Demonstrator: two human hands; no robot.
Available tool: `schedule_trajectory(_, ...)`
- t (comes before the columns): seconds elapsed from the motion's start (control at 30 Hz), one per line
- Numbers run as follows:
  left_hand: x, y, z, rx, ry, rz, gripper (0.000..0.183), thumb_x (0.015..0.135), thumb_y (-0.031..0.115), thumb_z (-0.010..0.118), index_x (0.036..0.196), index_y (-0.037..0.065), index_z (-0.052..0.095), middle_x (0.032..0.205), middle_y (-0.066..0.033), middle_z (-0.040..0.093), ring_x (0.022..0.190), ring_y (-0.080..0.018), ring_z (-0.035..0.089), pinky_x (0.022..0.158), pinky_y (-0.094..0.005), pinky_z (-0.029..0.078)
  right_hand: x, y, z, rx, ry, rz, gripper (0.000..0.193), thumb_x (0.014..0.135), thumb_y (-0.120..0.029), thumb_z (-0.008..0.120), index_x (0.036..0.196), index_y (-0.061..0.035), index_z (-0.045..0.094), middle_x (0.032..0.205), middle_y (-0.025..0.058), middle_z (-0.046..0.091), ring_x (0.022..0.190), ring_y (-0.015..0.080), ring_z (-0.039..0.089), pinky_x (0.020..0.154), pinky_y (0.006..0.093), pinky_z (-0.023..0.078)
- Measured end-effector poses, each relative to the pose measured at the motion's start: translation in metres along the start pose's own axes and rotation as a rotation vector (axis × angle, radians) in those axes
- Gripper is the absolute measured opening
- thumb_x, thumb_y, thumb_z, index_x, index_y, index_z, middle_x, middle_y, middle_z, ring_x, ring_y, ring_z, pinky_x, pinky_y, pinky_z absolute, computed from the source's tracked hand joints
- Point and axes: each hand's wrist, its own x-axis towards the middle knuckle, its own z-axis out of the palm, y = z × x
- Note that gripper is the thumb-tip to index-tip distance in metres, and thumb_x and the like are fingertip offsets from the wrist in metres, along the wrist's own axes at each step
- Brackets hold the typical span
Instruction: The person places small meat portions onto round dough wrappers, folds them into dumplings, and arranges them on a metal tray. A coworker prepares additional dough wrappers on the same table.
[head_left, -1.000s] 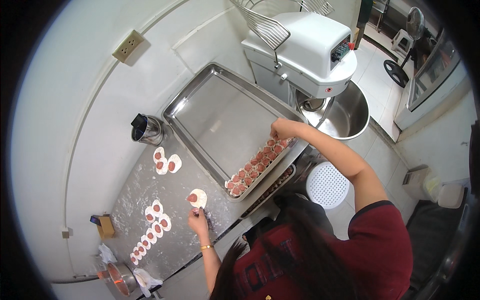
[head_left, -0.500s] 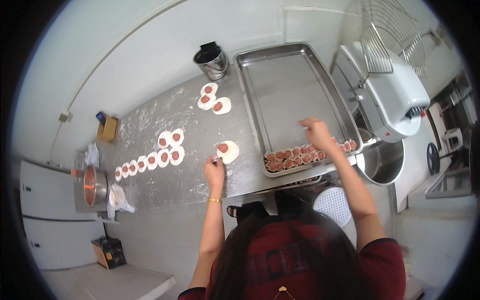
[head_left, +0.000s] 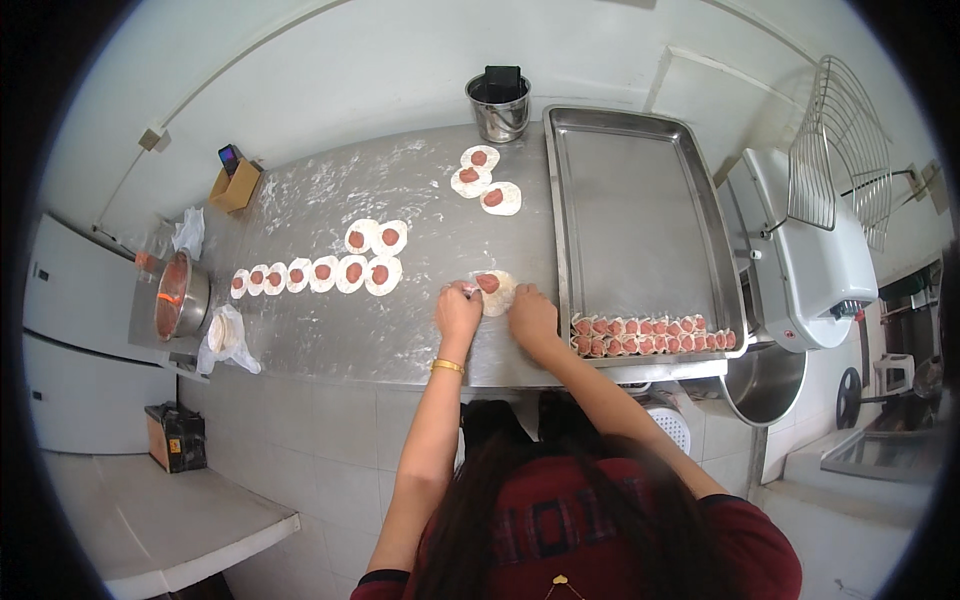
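Observation:
On the floured steel table a round dough wrapper (head_left: 499, 299) with a dab of pink meat filling (head_left: 487, 283) lies between my hands. My left hand (head_left: 458, 309) is closed at its left edge, around something small that I cannot make out. At the wrapper's right edge my right hand (head_left: 533, 314) has its fingers pinched together on the dough. To the left, a row of filled wrappers (head_left: 323, 273) lies open on the table. Further filled wrappers (head_left: 500, 198) lie beyond my hands. Shaped dumplings (head_left: 645, 345) with exposed filling stand in rows along the near end of a metal tray (head_left: 553, 240).
A small metal bucket (head_left: 500, 118) stands by the wall. At the table's left end are a pot of filling (head_left: 183, 300), a stack of wrappers in plastic (head_left: 226, 335) and a cardboard box (head_left: 236, 186). A white mixer (head_left: 815, 255) with a steel bowl (head_left: 768, 385) stands right of the tray.
My right hand has come from over the tray to the wrapper beside my left hand. My left hand stays at the wrapper's left edge. The whole view has shifted and turned.

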Motion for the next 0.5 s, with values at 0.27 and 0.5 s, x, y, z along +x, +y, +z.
schedule_trajectory(0.27,-0.003,-0.003,0.01,-0.008,0.083,0.062,0.018,0.077,0.018,0.064,0.087,0.003,0.065,0.089,-0.019,0.062,0.084,-0.0381,0.061,0.072,-0.046,0.049,0.0,0.008,0.009,0.115,0.084,0.024,0.024,0.076,-0.015,0.061,0.093,0.0004,0.054,0.094,0.0196,0.059,0.081,0.0395,0.061,0.072,0.0469,0.05)
schedule_trajectory(0.5,-0.01,-0.027,0.015,-0.694,-0.094,-0.048,0.012,0.08,0.009,0.064,0.091,0.003,0.062,0.091,-0.0076,0.064,0.077,-0.0142,0.06,0.069,-0.0273,0.048,0.011,0.021,0.017,0.553,-0.008,0.155,0.028,0.078,-0.013,0.062,0.1,0.0013,0.053,0.093,0.0195,0.062,0.078,0.033,0.063,0.072,0.0407,0.05)
